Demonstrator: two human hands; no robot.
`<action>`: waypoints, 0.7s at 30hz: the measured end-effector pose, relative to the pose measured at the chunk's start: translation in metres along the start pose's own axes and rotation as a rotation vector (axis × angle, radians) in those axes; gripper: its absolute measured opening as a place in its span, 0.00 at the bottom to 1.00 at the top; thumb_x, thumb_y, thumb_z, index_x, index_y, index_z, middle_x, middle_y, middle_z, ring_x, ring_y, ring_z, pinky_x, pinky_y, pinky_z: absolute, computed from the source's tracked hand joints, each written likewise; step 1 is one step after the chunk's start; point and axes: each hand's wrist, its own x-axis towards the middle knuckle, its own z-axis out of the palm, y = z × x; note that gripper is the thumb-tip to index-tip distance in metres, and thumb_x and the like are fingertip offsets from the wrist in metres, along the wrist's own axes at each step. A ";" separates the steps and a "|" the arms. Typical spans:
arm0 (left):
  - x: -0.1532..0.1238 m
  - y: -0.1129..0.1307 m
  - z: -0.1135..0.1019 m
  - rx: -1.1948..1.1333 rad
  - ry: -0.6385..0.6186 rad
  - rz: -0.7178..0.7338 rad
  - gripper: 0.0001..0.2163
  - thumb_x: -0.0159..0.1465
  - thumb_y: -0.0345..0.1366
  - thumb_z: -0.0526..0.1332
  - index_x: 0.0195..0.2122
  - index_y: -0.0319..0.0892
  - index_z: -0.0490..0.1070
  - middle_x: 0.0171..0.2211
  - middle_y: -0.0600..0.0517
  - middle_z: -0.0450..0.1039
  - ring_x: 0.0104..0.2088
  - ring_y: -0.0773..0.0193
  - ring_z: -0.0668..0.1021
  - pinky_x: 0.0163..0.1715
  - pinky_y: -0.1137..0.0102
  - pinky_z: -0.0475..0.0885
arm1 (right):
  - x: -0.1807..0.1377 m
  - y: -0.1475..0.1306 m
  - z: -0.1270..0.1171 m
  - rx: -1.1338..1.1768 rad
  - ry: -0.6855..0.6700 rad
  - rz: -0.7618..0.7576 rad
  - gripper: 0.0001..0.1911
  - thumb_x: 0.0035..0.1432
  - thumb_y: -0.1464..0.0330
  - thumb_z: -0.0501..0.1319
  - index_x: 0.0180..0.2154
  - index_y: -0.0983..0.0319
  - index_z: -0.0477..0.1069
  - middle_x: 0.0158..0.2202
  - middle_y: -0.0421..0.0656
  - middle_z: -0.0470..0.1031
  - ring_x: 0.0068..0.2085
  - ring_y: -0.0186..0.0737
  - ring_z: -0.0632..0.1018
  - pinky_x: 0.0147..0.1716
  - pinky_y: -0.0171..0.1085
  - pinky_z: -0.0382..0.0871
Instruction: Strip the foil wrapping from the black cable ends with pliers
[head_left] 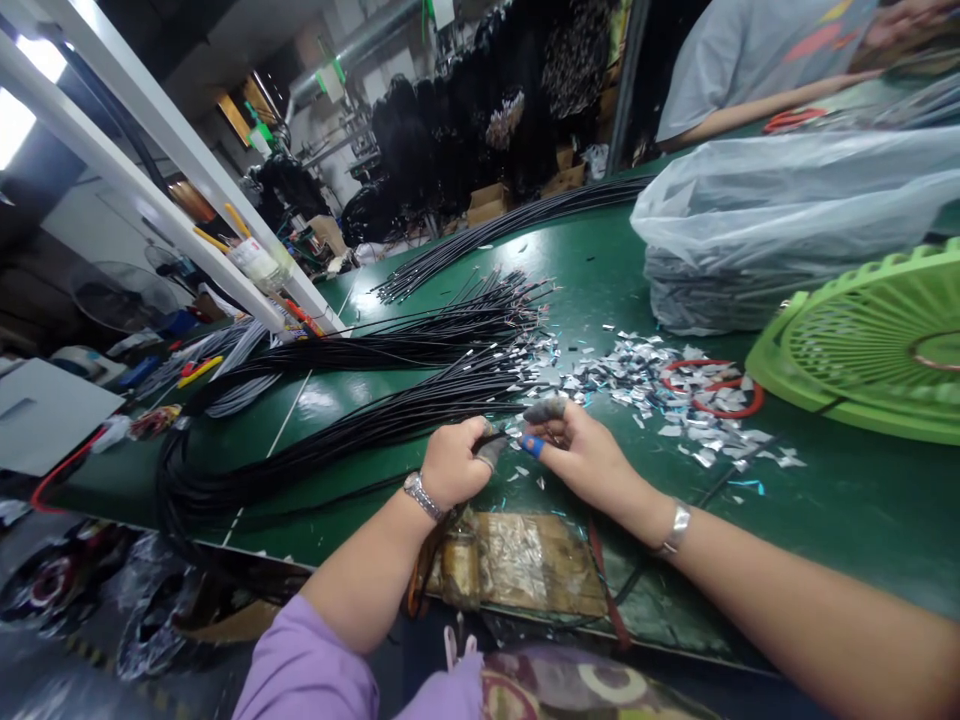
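My left hand (454, 462) is closed in a pinch on the end of a thin black cable (390, 420) at the near edge of the green table (840, 510). My right hand (581, 450), with taped fingertips, one blue, pinches the same cable tip just to the right; the two hands almost touch. Long bundles of black cables (360, 360) fan out leftward from the hands. A heap of small silver foil scraps (637, 375) lies just beyond my right hand.
Red-handled scissors (712, 385) lie among the scraps. A green plastic fan (870, 345) stands at the right, a filled clear plastic bag (780, 215) behind it. Another person (750, 70) leans on the table's far right. A white shelf frame (172, 170) rises at the left.
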 end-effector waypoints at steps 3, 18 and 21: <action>0.000 0.001 -0.002 0.015 -0.034 0.029 0.09 0.58 0.38 0.58 0.24 0.40 0.67 0.21 0.54 0.66 0.24 0.69 0.64 0.26 0.72 0.57 | 0.002 -0.001 -0.001 0.017 -0.016 0.030 0.13 0.45 0.64 0.62 0.33 0.58 0.63 0.28 0.41 0.74 0.31 0.40 0.76 0.34 0.41 0.71; 0.009 0.001 -0.007 -0.780 -0.166 -0.411 0.21 0.48 0.55 0.62 0.26 0.40 0.63 0.14 0.60 0.62 0.10 0.77 0.59 0.11 0.78 0.49 | 0.010 0.002 -0.023 -0.524 -0.015 -0.151 0.12 0.56 0.58 0.54 0.35 0.59 0.68 0.28 0.44 0.74 0.30 0.44 0.74 0.30 0.40 0.66; 0.010 -0.001 -0.008 -0.842 -0.188 -0.424 0.20 0.49 0.53 0.63 0.27 0.39 0.64 0.14 0.60 0.63 0.09 0.77 0.59 0.10 0.78 0.47 | 0.001 0.003 -0.015 -0.651 -0.068 -0.324 0.11 0.59 0.63 0.51 0.37 0.59 0.69 0.33 0.48 0.75 0.34 0.46 0.75 0.34 0.42 0.68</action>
